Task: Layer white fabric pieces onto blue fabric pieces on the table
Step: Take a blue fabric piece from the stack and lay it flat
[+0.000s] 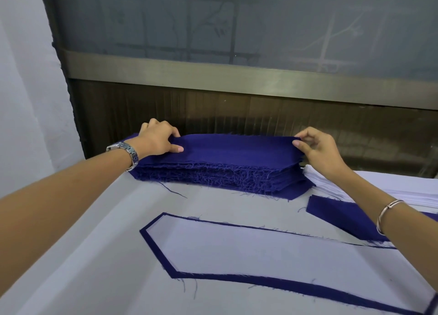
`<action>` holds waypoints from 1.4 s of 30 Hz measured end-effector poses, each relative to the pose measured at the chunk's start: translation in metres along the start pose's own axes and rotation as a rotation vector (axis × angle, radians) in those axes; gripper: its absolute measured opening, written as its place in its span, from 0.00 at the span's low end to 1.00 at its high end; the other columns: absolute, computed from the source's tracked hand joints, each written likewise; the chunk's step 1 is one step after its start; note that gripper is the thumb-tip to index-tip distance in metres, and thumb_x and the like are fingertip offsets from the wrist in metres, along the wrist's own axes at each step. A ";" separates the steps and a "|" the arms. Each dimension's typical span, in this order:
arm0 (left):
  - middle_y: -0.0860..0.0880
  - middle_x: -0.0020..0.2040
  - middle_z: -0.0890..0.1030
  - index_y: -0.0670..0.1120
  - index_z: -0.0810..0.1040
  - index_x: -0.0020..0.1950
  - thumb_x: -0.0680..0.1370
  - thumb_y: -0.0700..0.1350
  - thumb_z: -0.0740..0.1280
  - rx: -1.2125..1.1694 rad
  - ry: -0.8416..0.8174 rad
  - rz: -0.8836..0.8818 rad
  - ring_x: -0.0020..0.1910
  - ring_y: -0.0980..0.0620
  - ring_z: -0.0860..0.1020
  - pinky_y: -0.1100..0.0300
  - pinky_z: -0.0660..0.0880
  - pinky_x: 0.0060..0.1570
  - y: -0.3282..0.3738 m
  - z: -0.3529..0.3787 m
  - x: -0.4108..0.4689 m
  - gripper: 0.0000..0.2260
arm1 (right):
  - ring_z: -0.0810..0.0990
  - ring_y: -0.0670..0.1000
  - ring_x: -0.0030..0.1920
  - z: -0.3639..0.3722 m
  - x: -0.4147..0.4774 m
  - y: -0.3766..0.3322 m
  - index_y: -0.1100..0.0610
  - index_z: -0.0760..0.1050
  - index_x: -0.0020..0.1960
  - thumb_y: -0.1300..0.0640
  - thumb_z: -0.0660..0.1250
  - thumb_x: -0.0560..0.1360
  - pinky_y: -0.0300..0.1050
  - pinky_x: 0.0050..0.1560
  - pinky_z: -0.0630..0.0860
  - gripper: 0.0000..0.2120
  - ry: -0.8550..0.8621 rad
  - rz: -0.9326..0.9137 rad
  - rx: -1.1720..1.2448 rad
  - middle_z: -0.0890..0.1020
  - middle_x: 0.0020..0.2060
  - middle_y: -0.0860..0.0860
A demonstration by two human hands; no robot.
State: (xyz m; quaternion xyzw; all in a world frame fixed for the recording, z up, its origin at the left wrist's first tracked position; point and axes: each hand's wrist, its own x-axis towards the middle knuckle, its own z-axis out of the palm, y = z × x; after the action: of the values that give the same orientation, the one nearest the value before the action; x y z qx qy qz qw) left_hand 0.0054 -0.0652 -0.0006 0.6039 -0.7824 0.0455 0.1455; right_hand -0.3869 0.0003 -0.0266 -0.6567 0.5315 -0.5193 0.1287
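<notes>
Both of our hands are at the far edge of the white cloth-covered table, on the tall stack of dark blue fabric pieces with frayed edges that sits there. Our left hand grips the left end of the topmost blue fabric piece, with its fingers curled over the far edge and its thumb pressed flat on the upper face. Our right hand pinches the right end of the same piece between thumb and forefinger, the other fingers loosely curled behind. Both ends of that piece are lifted a little above the layers below.

Just beside the blue stack's right end, toward the table's far right corner, lies a low stack of white fabric pieces, partly hidden by our right forearm. In front of it, near the right edge, a single dark blue fabric piece lies flat, and our right wrist crosses above it.

Nearer us, across the middle of the table, a long white fabric piece with a pointed left end lies on a slightly larger blue underlayer piece of the same shape, so only a narrow blue border shows around it.

We wear a silver metal link watch on the left wrist and a thin silver bangle on the right. Beyond the far edge stands a dark brown wall panel under a brass-coloured rail.
</notes>
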 end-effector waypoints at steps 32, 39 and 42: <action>0.51 0.33 0.83 0.48 0.84 0.49 0.67 0.58 0.71 -0.769 -0.280 -0.093 0.24 0.57 0.76 0.71 0.66 0.22 0.002 -0.034 -0.118 0.17 | 0.81 0.48 0.28 -0.193 -0.080 0.031 0.53 0.86 0.47 0.49 0.82 0.58 0.35 0.31 0.79 0.19 -0.275 0.403 -0.050 0.87 0.39 0.57; 0.47 0.31 0.79 0.44 0.84 0.53 0.62 0.62 0.72 -0.758 -0.507 -0.087 0.21 0.56 0.68 0.69 0.62 0.21 0.003 -0.009 -0.143 0.28 | 0.76 0.52 0.28 -0.211 -0.121 0.080 0.64 0.81 0.49 0.43 0.81 0.67 0.37 0.29 0.71 0.25 -0.595 0.523 -0.236 0.81 0.33 0.64; 0.46 0.29 0.77 0.42 0.84 0.51 0.63 0.63 0.72 -0.716 -0.525 -0.109 0.21 0.56 0.68 0.68 0.62 0.22 0.001 -0.004 -0.148 0.28 | 0.77 0.49 0.28 -0.209 -0.127 0.089 0.61 0.82 0.50 0.43 0.78 0.70 0.36 0.29 0.71 0.22 -0.708 0.523 -0.284 0.82 0.33 0.58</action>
State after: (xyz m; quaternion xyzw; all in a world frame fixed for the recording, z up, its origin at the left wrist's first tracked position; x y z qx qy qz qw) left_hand 0.0386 0.0738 -0.0389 0.5470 -0.7263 -0.3906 0.1439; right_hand -0.5948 0.1498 -0.0707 -0.6488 0.6684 -0.1350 0.3376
